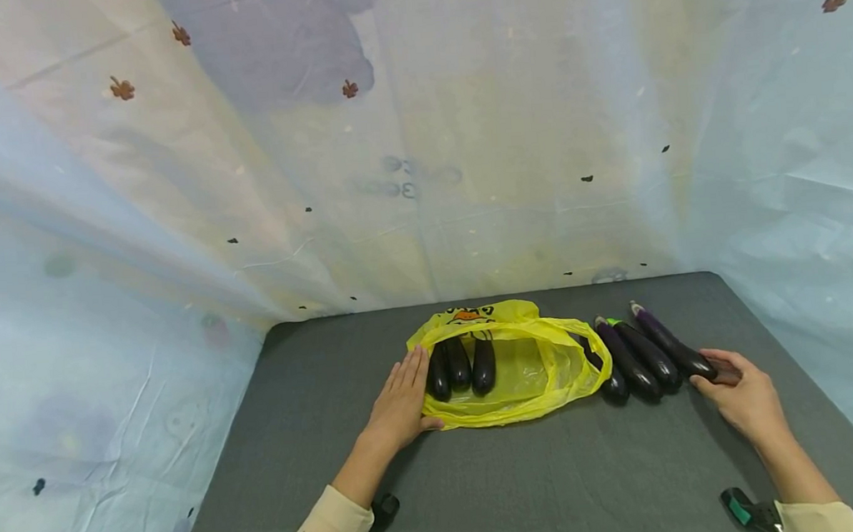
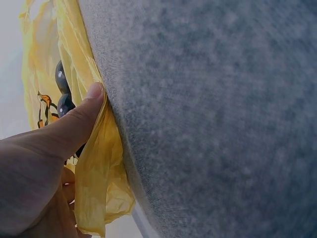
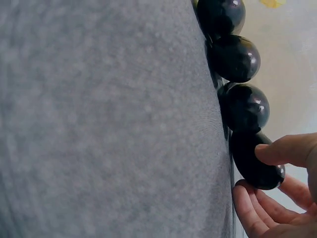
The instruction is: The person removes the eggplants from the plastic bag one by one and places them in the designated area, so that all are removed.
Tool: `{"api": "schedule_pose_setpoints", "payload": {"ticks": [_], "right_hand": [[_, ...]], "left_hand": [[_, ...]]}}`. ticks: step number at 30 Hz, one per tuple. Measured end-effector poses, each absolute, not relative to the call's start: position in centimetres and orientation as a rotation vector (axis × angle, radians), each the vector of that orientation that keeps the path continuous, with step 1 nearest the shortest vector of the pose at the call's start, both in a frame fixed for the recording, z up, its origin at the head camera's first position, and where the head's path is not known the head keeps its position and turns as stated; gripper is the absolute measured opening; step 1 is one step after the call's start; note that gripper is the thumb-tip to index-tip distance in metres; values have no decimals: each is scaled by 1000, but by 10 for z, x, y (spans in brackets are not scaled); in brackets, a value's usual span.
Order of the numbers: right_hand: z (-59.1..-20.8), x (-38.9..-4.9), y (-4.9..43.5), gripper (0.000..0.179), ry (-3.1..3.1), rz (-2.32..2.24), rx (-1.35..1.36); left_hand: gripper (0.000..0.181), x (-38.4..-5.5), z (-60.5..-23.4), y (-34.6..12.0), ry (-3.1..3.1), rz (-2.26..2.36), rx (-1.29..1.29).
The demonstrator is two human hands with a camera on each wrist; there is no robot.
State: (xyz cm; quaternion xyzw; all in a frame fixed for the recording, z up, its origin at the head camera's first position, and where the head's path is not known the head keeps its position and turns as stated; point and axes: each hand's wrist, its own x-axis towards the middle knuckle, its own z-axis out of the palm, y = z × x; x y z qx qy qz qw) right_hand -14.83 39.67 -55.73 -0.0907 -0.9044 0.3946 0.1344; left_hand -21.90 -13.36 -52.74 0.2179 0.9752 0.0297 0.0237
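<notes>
Since it's all eggplants here, looks first: the one at the far right of the row, eggplant (image 1: 669,343), is long, glossy and near-black, going purple toward a pale stem end. It's lying on the grey table (image 1: 564,489) right of a yellow plastic bag (image 1: 498,415), alongside three other loose eggplants (image 1: 630,363), the leftmost partly behind the bag's handle loop. One has a bright green bit at its stem end. Three bagged eggplants (image 1: 459,365) sit side by side at the left of the bag's mouth.

The head cam gets the whole row and the bag opening; the right wrist cam only gets four round shiny ends, but it shows the thumb on one side of the end eggplant and the other fingers opposite. The left wrist cam adds a thumb pressed on the bag's rim.

Pose-wise, the left hand (image 1: 400,402) lies against the bag's left edge, fingers pretty straight. The right hand (image 1: 745,395) reaches in from the near right, fingers gripping the far-right eggplant's rounded end.
</notes>
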Motion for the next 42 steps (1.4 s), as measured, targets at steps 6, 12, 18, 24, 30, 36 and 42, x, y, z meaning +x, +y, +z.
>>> {"api": "schedule_pose_setpoints", "payload": {"ticks": [6,12,18,24,30,36,42], "right_hand": [[-555,-147,396,52,-2642,1135,-273],[-552,-146,396,55,-2664,1135,-283],[-556,-145,393,50,-2553,1199,-218],[-557,-145,392,43,-2533,1169,-210],[-550,-148,392,50,-2657,1059,-319],[-550,-152,389,48,-2681,997,-291],[-551,-154,385,48,-2676,992,-283]], "left_hand": [[128,-219,-528,-134,3021,75,676],[128,-219,-527,-134,3018,82,674],[128,-220,-528,-134,3021,94,677],[128,-220,-529,-134,3024,90,687],[129,-221,-529,-134,3025,81,691],[128,-220,-528,-134,3018,76,688],[128,-220,-527,-134,3011,77,680]]}}
